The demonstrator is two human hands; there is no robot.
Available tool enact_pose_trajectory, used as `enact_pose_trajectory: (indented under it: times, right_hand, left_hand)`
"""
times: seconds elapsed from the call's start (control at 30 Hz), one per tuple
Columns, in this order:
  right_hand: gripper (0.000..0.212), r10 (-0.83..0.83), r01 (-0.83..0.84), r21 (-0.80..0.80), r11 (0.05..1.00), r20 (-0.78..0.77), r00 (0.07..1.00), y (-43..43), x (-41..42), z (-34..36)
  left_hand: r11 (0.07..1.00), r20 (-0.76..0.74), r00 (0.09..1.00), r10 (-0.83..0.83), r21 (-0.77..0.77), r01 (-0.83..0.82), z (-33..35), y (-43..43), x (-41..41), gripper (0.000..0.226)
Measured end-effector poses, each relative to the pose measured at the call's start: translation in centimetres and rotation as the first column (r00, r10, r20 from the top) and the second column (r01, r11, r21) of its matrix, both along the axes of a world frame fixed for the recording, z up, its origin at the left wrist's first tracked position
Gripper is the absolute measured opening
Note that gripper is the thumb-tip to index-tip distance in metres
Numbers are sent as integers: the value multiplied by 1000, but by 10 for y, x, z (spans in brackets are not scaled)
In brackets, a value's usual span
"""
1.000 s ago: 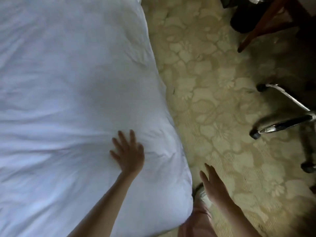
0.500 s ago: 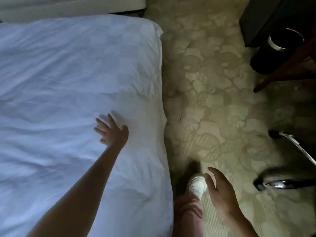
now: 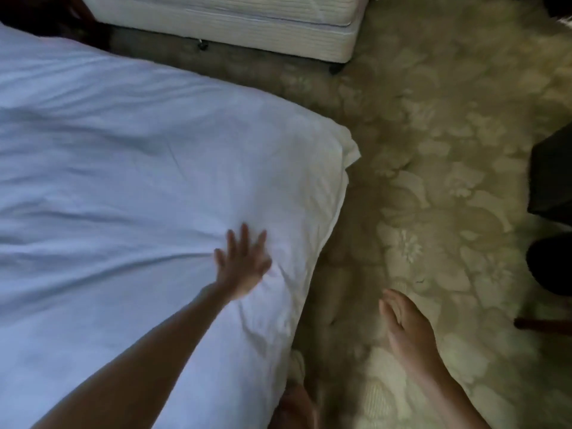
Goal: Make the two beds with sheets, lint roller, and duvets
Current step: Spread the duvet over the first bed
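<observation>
Under the flat left hand (image 3: 241,264) lies the duvet (image 3: 123,181).

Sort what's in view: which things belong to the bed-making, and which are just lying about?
Job: white duvet, pressed flat by the left hand; bare mattress of the second bed; right hand, open over the floor.
Lying about: patterned carpet; dark furniture at the right edge; wooden leg below it.

Head camera looks steeply down, near the bed (image 3: 123,181) corner.
</observation>
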State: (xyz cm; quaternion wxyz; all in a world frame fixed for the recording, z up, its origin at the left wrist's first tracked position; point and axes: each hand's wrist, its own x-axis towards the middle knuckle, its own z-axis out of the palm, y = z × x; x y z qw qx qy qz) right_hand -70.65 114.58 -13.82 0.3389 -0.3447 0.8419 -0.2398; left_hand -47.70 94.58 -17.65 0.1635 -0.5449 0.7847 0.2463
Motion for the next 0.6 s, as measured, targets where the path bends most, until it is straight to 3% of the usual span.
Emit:
enact_pose_trajectory:
  times: [0.03, 0.07, 0.1, 0.13, 0.17, 0.2, 0.23, 0.27, 0.3, 0.37, 0.4, 0.47, 0.53, 0.6]
  right_hand:
    - [40, 3, -3, 3, 1000, 12, 1000, -21, -16, -1]
    - [39, 5, -5, 9, 1000, 32, 999, -37, -31, -1]
    - [38, 10, -11, 17, 1000, 57, 998, -53, -46, 0]
    - [37, 25, -27, 20, 999, 73, 997, -66, -60, 1]
    - [36, 46, -49, 29, 998, 80, 996, -79, -74, 2]
    - [35, 72, -76, 54, 996, 77, 994, -93, -89, 1]
    - [34, 89, -94, 84, 992, 72, 993, -108, -106, 1]
    - [33, 89, -97, 110, 989, 73, 993, -123, -123, 1]
    - [33, 85, -95, 129, 987, 80, 993, -139, -139, 4]
    - [33, 118, -130, 128, 983, 102, 988, -177, -173, 11]
    - [34, 141, -155, 134, 979, 109, 984, -194, -188, 15]
    - [40, 161, -179, 124, 976, 144, 976, -222, -212, 23]
    - [65, 192, -206, 87, 975, 145, 971, -250, -236, 29]
    - [54, 239, -256, 131, 958, 134, 962, -286, -255, 26]
  left_hand:
    - [941, -66, 964, -259, 206, 268, 3, 13, -27, 57]
    - [816, -214, 903, -373, 386, 429, 15, 25, -50, 52]
    - [718, -338, 891, -304, 534, 447, 27, 28, -69, 46]
    - [700, -422, 876, -234, 551, 453, 39, 18, -82, 42]
    - [789, -478, 867, -139, 476, 389, 49, -5, -92, 40]
    - [922, -534, 843, -68, 289, 257, 47, -38, -98, 40]
    - [993, -568, 821, 63, 119, 6, 45, -76, -102, 39]
    - [976, -556, 825, 106, -102, -194, 42, -117, -102, 43]
    - [890, -455, 876, 160, -317, -327, 38, -154, -99, 54]
    - [811, -168, 892, 421, -371, -453, 29, -190, -113, 70]
    - [870, -37, 916, 399, -299, -391, 22, -186, -130, 73]
    - [991, -43, 997, 57, -120, -62, -16, -144, -167, 69]
    - [970, -301, 934, -193, 83, 227, -26, -89, -215, 51]
    - [937, -532, 808, -253, 73, 341, -6, -88, -255, 42]
